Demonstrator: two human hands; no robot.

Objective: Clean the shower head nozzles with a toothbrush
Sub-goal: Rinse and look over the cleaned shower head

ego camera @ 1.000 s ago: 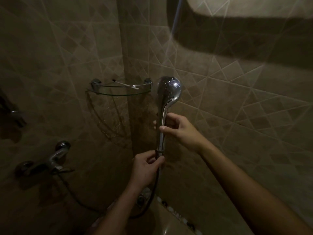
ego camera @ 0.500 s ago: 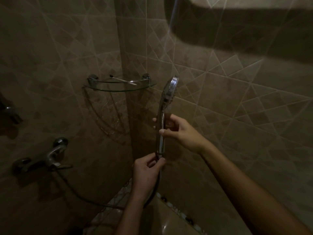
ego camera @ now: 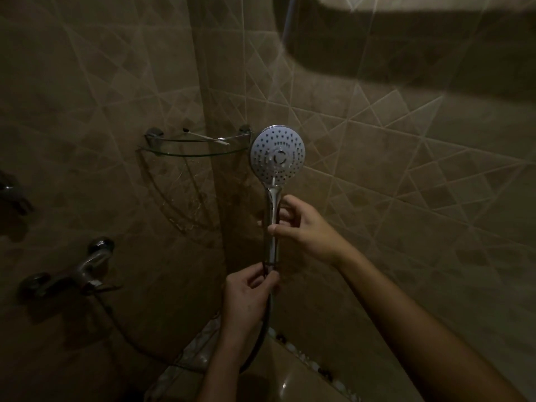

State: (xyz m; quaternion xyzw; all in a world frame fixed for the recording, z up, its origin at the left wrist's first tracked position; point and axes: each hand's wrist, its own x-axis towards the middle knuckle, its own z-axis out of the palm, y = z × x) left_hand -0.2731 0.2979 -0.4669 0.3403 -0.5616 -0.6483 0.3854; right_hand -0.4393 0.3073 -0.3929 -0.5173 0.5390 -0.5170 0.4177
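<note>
One shower head (ego camera: 278,154): upright, nozzle face toward the camera, just beside the glass corner shelf (ego camera: 197,153).
Right hand (ego camera: 301,227): fingers curled round the chrome handle (ego camera: 274,248).
Left hand (ego camera: 249,294): pinching the handle's base, where the hose (ego camera: 264,335) joins.
Tap (ego camera: 90,265): low on the left wall.

Two bare arms, raised side by side in dim light. Right hand (ego camera: 304,227) midway down the handle of the shower head (ego camera: 278,154), thumb laid across the front, fingers curled round behind, wrist slightly bent. Bare right forearm slanting down and to the right, away from the shower head. Left hand (ego camera: 249,294) directly below the shower head, at the foot of its handle, thumb and forefinger pinching there, other fingers loosely curled. Bare left forearm running almost straight down from that point.
</note>
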